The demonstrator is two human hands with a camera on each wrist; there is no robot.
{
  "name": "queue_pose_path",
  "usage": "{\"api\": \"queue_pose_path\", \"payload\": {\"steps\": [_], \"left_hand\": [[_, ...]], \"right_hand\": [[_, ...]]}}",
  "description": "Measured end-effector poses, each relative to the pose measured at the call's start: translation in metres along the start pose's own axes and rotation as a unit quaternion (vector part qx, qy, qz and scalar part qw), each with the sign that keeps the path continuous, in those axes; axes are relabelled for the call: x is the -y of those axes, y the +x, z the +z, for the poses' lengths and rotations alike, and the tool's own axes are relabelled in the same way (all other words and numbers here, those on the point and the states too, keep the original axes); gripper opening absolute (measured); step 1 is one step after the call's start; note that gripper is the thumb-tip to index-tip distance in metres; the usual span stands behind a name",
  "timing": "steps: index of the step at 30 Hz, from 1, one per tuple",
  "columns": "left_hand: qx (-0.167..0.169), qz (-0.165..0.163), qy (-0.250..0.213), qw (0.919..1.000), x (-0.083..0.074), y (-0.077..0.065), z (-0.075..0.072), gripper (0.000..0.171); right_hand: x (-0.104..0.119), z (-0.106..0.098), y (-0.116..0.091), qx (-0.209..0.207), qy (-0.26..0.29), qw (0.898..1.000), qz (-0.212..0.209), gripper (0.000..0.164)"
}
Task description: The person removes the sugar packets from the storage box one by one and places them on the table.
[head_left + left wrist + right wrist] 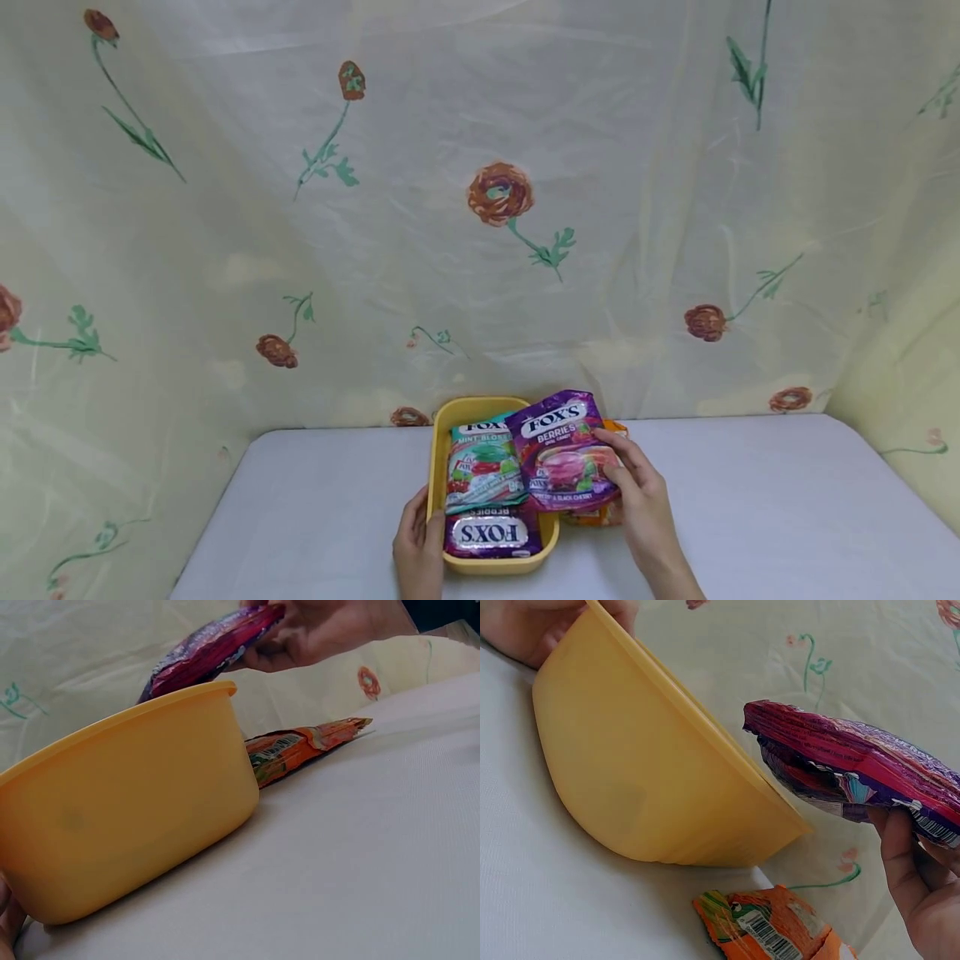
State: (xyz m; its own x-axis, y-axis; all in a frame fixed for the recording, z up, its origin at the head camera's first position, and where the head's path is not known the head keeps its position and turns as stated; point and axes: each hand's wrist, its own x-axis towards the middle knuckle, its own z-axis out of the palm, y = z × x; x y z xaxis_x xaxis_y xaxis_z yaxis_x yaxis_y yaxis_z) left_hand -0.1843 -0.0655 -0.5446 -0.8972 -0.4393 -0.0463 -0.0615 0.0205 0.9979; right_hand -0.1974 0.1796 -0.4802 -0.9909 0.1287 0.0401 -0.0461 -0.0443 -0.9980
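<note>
Right hand (647,500) pinches purple bag (558,458) above rim of yellow tub (498,567). Left hand (418,546) grips tub. Orange bag (300,752) alongside

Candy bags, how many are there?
4: a purple bag in the right hand; a teal bag and another purple bag in the yellow tub; an orange bag on the table beside it. More may be hidden.

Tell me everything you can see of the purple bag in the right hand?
The purple bag looks like glossy, plump plastic packaging. Its front reads FOX'S BERRIES above pictures of pink candy and fruit; a barcode shows on the back. The right hand grips its right side, holding it tilted above the table, by the rim of the yellow tub. In the right wrist view, it appears clear of the tub.
</note>
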Motion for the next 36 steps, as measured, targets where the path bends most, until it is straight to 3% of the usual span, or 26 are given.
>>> {"api": "queue_pose_path", "payload": {"steps": [10, 20, 31, 36], "left_hand": [[-0.001, 0.006, 0.001, 1.0000, -0.003, 0.002, 0.001, 0.038], [0.000, 0.000, 0.007, 1.0000, -0.002, 0.003, 0.001, 0.039], [0.006, 0.011, -0.005, 0.9999, 0.000, 0.005, 0.000, 0.039], [0.009, 0.014, -0.012, 0.9998, 0.002, 0.006, -0.001, 0.039]], "right_hand": [[-0.002, -0.008, 0.006, -0.013, 0.012, 0.999, -0.028, 0.040], [-0.004, -0.023, 0.007, -0.017, 0.002, 1.000, -0.016, 0.041], [-0.001, -0.036, 0.008, -0.023, 0.032, 0.999, -0.035, 0.042], [0.000, -0.042, 0.007, -0.033, 0.055, 0.998, -0.024, 0.042]]}}
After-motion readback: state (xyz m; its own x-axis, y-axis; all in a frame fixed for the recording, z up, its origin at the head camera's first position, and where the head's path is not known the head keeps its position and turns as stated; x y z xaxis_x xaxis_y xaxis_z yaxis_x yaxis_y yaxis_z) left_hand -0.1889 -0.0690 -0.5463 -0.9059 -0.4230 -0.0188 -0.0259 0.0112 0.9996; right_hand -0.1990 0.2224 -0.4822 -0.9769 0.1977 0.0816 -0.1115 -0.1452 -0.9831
